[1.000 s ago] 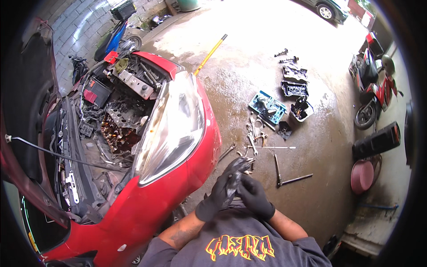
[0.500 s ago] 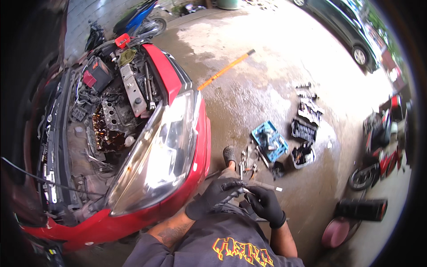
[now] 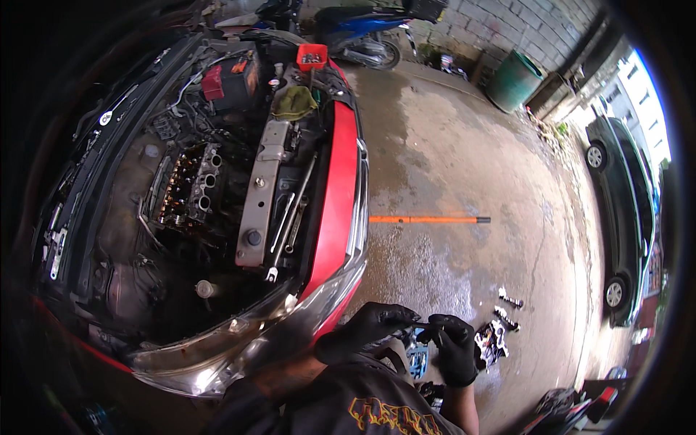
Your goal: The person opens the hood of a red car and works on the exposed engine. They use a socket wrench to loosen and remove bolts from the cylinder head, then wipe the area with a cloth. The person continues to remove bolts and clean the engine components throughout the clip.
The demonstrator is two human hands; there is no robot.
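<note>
Both my hands wear black gloves and meet in front of my chest, beside the front corner of a red car (image 3: pixel 335 196) with its engine bay uncovered. My left hand (image 3: pixel 370 330) pinches one end of a thin, dark, rod-like piece (image 3: pixel 428 325). At its other end, the fingers of my right hand (image 3: pixel 455 349) are closed on it. The piece is small and blurred, so its exact kind cannot be made out. In the bay, the opened engine (image 3: pixel 190 185) shows round ports and oily brown metal. Wrenches (image 3: pixel 290 221) lie along the bay's front side.
A red tray of small parts (image 3: pixel 312 58) and a green cloth (image 3: pixel 296 104) rest on the car's front. An orange pole (image 3: pixel 431 220) lies on the wet floor. Past my hands are a blue tool case (image 3: pixel 417 360) and metal engine parts (image 3: pixel 491 344). A blue motorbike (image 3: pixel 366 36) stands behind.
My view has swung toward the engine bay and the back wall, so the floor tools sit lower and partly behind my hands. Both hands stay together, still holding a small piece.
</note>
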